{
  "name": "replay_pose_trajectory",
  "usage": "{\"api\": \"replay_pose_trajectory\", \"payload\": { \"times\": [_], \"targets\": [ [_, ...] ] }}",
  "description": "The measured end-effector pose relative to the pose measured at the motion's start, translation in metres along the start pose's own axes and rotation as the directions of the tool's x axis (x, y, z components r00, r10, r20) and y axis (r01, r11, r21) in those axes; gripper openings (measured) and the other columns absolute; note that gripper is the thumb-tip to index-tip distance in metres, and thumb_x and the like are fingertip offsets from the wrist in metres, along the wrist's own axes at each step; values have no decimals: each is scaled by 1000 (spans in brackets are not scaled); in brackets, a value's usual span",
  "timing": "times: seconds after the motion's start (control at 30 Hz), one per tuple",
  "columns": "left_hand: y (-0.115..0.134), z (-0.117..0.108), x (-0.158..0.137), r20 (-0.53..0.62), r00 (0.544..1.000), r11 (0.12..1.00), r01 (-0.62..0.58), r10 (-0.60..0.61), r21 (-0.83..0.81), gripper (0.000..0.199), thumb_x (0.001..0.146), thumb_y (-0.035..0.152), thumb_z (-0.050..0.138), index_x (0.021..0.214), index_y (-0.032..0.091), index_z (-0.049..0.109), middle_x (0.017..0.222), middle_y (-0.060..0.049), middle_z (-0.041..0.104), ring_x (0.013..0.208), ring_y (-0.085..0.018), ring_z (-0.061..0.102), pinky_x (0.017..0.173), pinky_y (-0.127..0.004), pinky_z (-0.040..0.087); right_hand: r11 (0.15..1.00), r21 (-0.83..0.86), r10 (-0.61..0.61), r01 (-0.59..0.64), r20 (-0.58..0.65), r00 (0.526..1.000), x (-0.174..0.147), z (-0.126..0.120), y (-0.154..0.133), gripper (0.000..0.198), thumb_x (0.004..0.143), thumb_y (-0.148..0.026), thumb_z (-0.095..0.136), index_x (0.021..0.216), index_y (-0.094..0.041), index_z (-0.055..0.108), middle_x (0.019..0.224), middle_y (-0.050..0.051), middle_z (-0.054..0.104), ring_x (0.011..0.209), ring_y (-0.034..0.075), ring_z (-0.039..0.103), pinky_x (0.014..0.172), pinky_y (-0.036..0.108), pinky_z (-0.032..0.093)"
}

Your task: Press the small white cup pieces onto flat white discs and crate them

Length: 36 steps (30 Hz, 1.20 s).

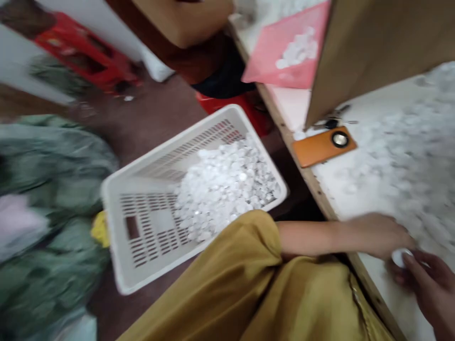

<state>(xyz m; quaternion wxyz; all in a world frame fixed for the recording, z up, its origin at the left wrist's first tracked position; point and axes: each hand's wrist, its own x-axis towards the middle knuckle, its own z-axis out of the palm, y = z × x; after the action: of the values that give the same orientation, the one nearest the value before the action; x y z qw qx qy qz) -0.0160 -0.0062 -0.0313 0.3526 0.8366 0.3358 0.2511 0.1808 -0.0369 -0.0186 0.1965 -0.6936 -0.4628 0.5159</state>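
My right hand [433,286], at the lower right edge, pinches a small white round piece [401,258] between thumb and fingers. My left hand [382,235] reaches over the table edge and meets the right hand beside that piece. Its fingers are mostly hidden behind the back of the hand and blurred, so their grip does not show. Many similar small white pieces [401,156] lie spread over the white tabletop [341,189] beyond both hands. More white pieces [223,184] are heaped in a white plastic basket [161,221] to the left of my knee.
An orange phone [316,150] lies near the wooden table edge, with keys [332,123] behind it. A cardboard panel [377,52] stands upright beside a pink sheet [273,57]. Another person's arm [188,21] is beyond. Green bags [46,265] and a red stool [85,52] stand left.
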Motion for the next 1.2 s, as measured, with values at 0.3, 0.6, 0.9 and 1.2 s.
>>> {"api": "replay_pose_trajectory", "payload": {
  "times": [0.3,0.6,0.9,1.2],
  "targets": [
    [5,-25,7,154,955,966,240,-253,97,36,74,49,68,93,18,67,88,-5,68,87,-21,62,73,-28,44,996,32,72,-79,163,984,7,15,-36,45,63,-50,75,79,-22,45,49,-3,61,37,13,56,33,20,37],
    [4,-33,34,325,837,895,380,-441,235,33,65,49,72,82,22,63,79,3,65,70,-15,57,55,-24,30,994,1,102,-106,241,965,15,17,-43,22,80,-24,65,79,-21,43,49,-4,61,32,10,51,30,17,33],
    [8,-27,31,330,857,918,372,-396,135,21,69,36,68,73,20,55,70,4,55,66,-13,52,58,-23,34,999,49,-26,16,227,974,8,15,-38,17,83,-25,62,88,-22,46,53,-6,60,37,10,53,36,19,39],
    [4,-132,-115,-167,781,785,617,-602,53,33,75,54,58,76,22,55,86,-1,60,79,-18,55,71,-28,47,622,-783,-611,5,-481,629,-18,-103,64,30,86,-33,52,105,-15,65,117,19,62,102,34,56,84,48,46]
  ]
}}
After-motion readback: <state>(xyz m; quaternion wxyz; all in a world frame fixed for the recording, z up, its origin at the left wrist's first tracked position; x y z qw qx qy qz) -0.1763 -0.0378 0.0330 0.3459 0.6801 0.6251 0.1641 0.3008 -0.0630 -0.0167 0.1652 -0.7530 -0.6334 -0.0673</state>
